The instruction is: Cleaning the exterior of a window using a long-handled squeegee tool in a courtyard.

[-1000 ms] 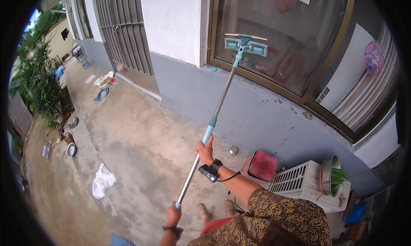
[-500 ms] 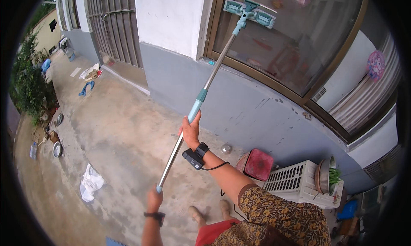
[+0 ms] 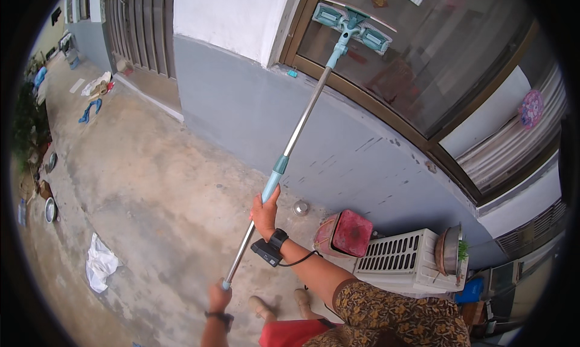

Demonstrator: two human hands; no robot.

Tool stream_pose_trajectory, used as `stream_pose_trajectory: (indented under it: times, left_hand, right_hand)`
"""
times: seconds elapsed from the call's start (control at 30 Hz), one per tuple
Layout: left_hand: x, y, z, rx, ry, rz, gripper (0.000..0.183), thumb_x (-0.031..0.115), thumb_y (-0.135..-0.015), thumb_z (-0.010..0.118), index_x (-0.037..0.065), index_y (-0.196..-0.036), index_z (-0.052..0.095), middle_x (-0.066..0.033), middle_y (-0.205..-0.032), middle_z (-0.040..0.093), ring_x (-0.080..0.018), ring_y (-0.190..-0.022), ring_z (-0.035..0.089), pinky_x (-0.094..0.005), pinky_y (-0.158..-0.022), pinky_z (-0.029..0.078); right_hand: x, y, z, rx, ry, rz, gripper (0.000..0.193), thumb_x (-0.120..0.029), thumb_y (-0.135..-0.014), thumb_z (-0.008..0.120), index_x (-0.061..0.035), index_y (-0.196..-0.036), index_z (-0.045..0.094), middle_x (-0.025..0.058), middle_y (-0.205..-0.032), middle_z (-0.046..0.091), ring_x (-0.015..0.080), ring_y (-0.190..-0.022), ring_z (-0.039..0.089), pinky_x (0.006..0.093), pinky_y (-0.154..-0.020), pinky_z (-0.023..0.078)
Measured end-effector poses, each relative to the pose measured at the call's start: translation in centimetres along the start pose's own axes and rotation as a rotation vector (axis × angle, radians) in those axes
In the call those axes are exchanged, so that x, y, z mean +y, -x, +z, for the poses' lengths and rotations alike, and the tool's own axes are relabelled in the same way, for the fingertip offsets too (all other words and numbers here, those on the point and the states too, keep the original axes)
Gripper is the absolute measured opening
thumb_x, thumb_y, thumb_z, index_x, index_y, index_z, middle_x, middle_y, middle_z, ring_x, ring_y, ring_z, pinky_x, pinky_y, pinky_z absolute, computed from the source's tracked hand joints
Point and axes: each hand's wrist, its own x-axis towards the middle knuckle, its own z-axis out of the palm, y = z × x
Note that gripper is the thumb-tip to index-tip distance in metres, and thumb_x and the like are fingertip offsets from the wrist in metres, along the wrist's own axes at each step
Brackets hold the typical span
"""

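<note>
Both my hands hold one long window squeegee [image 3: 307, 112], which has a silver pole and a teal double-pad head with a blade. My right hand [image 3: 264, 215] wraps round the light blue grip partway up the pole. Lower down, my left hand [image 3: 219, 297] is closed round the pole's end. The head lies against or just in front of the glass of the brown-framed window [image 3: 423, 63], near its left frame; contact cannot be made out. A small teal object [image 3: 292, 74] sits on the ledge below.
Along the grey lower wall stand a red-topped bin [image 3: 352, 233], a white outdoor air-conditioner unit [image 3: 389, 257] carrying a plant pot [image 3: 448, 250], and a small metal item [image 3: 301, 208]. A white cloth [image 3: 101, 263] and a metal basin [image 3: 51, 210] lie on the concrete at left. A barred door [image 3: 143, 29] is beyond.
The view has shifted, so the floor items and door appear further left. My hands sit a little lower in the picture, still gripping the pole. The squeegee head stays near the window's left side.
</note>
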Motion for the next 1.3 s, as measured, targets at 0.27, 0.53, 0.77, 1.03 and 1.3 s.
stream_pose_trajectory:
  times: [0.27, 0.53, 0.77, 1.03, 1.3]
  left_hand:
    - [-2.3, 6.9, 3.1, -0.097, 0.084, -0.087, 0.013, 0.009, -0.077, 0.06, 0.005, -0.089, 0.061, -0.0234, -0.073, 0.063, -0.0455, -0.074, 0.062, -0.0494, -0.061, 0.05]
    - [2.1, 4.7, -0.1, -0.007, 0.026, -0.052, 0.013, 0.005, -0.076, 0.059, 0.004, -0.089, 0.059, -0.0248, -0.075, 0.063, -0.0463, -0.074, 0.061, -0.0502, -0.062, 0.049]
    - [11.5, -3.4, -4.5, 0.11, 0.066, 0.125, 0.017, 0.005, -0.077, 0.06, 0.008, -0.094, 0.059, -0.0235, -0.074, 0.063, -0.0454, -0.075, 0.061, -0.0506, -0.062, 0.048]
    - [13.5, -2.3, 1.6, 0.061, 0.145, 0.145, 0.013, 0.005, -0.078, 0.06, 0.006, -0.091, 0.059, -0.0253, -0.073, 0.062, -0.0459, -0.074, 0.061, -0.0506, -0.062, 0.048]
    - [1.3, 8.5, 6.5, -0.107, -0.017, -0.122, 0.016, 0.004, -0.079, 0.058, 0.005, -0.094, 0.059, -0.026, -0.075, 0.063, -0.0469, -0.076, 0.061, -0.0516, -0.063, 0.047]
  right_hand:
    - [5.3, 3.4, -2.7, 0.015, 0.089, 0.172, 0.065, -0.01, -0.093, 0.05, -0.014, -0.145, 0.011, 0.0092, -0.077, 0.057, 0.0166, -0.045, 0.052, 0.0322, -0.039, 0.046]
    - [0.7, 2.5, -2.4, -0.029, -0.077, -0.003, 0.062, -0.005, -0.092, 0.048, -0.013, -0.144, 0.015, 0.0074, -0.08, 0.051, 0.0146, -0.044, 0.05, 0.0312, -0.038, 0.046]
    - [-12.1, -2.7, -1.1, 0.012, -0.158, -0.235, 0.061, -0.009, -0.093, 0.049, -0.0117, -0.145, 0.017, 0.0059, -0.072, 0.052, 0.0138, -0.043, 0.048, 0.0303, -0.037, 0.044]
    - [-10.5, -3.9, -5.7, 0.016, -0.015, -0.211, 0.057, -0.007, -0.095, 0.046, -0.0092, -0.144, 0.016, 0.0067, -0.081, 0.049, 0.0131, -0.044, 0.049, 0.0285, -0.038, 0.045]
    - [5.9, 4.3, -9.1, 0.055, 0.049, 0.1, 0.06, -0.011, -0.093, 0.051, -0.0131, -0.142, 0.018, 0.0063, -0.074, 0.057, 0.0153, -0.046, 0.054, 0.0306, -0.042, 0.047]
